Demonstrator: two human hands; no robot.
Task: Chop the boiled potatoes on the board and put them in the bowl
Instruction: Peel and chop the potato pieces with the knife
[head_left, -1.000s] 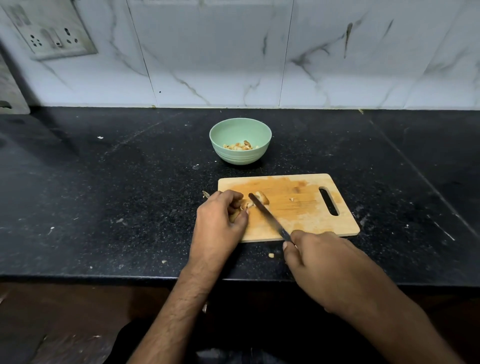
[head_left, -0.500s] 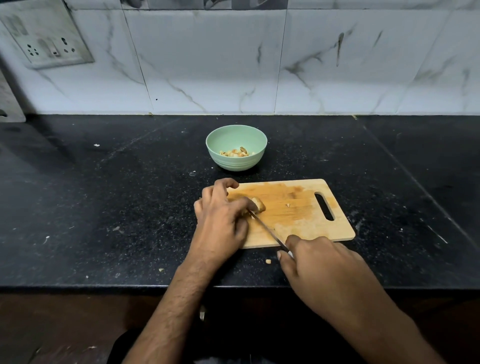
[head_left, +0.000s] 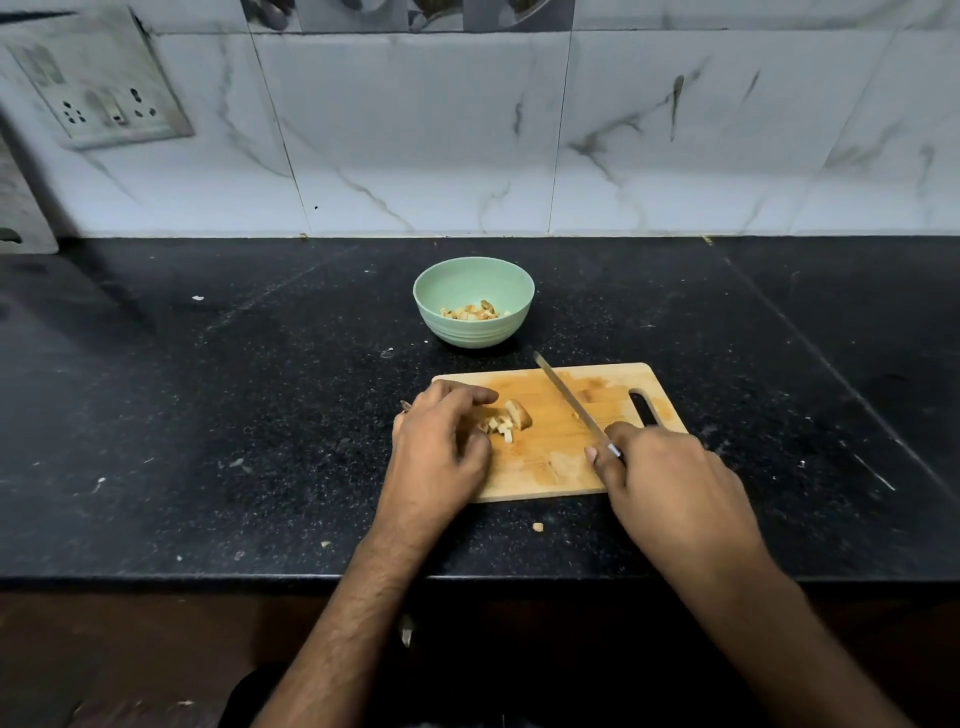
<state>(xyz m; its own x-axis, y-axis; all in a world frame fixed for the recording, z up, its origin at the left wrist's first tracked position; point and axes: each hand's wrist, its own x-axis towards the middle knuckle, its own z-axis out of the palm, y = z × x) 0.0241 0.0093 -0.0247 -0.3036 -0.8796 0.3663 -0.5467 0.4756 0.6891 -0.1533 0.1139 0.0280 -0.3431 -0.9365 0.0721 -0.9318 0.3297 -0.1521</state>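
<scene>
A wooden chopping board (head_left: 566, 467) lies on the black counter. On its left part sits a small heap of chopped potato pieces (head_left: 506, 421) with one larger chunk at the right of the heap. My left hand (head_left: 441, 441) rests on the board's left end, fingers curled against the heap. My right hand (head_left: 670, 478) grips the handle of a knife (head_left: 569, 397), whose blade is lifted off the potato and points toward the bowl. The green bowl (head_left: 474, 332) stands just beyond the board and holds several potato pieces (head_left: 475, 312).
A stray potato bit (head_left: 538, 527) lies on the counter in front of the board, with small scraps scattered to the left. The counter's front edge (head_left: 208, 577) runs below my forearms. A socket plate (head_left: 101, 83) is on the tiled wall at upper left.
The knife has left the potato and swung right, its blade now angled toward the bowl. My left hand has slid back a little, uncovering the chopped pieces. The camera tilted upward.
</scene>
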